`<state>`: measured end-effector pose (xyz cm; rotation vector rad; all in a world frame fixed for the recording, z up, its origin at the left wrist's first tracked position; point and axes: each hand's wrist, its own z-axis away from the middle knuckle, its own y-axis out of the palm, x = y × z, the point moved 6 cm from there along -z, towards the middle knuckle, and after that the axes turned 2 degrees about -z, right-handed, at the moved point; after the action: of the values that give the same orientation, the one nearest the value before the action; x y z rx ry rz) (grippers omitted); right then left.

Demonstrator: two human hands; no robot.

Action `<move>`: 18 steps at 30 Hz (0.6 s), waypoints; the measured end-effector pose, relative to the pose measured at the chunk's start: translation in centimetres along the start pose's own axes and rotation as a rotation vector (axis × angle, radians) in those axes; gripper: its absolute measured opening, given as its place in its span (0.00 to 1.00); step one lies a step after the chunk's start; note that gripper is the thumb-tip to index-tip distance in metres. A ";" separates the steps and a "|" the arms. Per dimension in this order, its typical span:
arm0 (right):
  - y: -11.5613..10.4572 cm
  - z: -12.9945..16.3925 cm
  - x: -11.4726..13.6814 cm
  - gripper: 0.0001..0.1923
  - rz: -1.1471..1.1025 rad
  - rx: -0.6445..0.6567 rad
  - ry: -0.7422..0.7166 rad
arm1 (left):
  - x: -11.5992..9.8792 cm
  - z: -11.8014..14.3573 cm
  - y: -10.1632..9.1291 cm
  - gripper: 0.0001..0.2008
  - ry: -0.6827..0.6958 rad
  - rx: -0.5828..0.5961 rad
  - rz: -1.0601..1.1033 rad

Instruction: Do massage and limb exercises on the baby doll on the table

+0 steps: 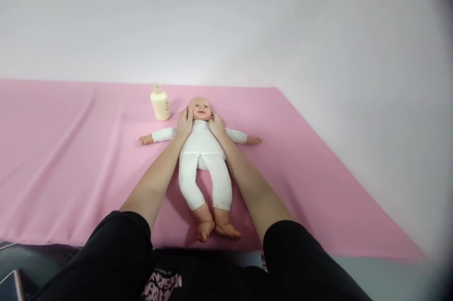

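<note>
A baby doll [203, 143] in white cloth lies on its back on a pink sheet [88, 159], head away from me, arms spread and feet toward me. My left hand [184, 123] cups the left side of its head, thumb near the cheek. On the opposite cheek, my right hand [217, 126] is held in the same way. Both hands together hold the head between them, and the fingertips beneath and behind it are partly hidden. My forearms run along either side of the doll's body, crossing over its upper arms.
A pale yellow pump bottle [160, 104] stands upright on the sheet, left of the doll's head. The sheet's edge slants down the right side, with a pale white surface [354, 79] beyond. A dark object with a light edge [18, 284] shows at the lower left.
</note>
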<state>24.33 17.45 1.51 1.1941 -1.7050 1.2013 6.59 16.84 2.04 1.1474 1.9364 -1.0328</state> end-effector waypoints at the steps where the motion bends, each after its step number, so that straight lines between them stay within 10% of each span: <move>1: 0.1 0.2 0.2 0.22 -0.003 0.032 -0.011 | -0.3 0.2 0.1 0.26 0.029 0.029 0.018; 8: 0.9 1.2 1.1 0.42 -0.254 0.182 -0.012 | -1.0 0.4 0.1 0.36 0.022 0.090 0.096; 18: -0.7 0.4 0.9 0.34 -0.062 0.133 -0.101 | 0.4 -0.3 -0.5 0.31 -0.140 0.094 0.081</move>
<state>24.66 16.76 2.38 1.3986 -1.6696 1.2515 5.94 17.07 2.04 1.1628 1.7351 -1.1395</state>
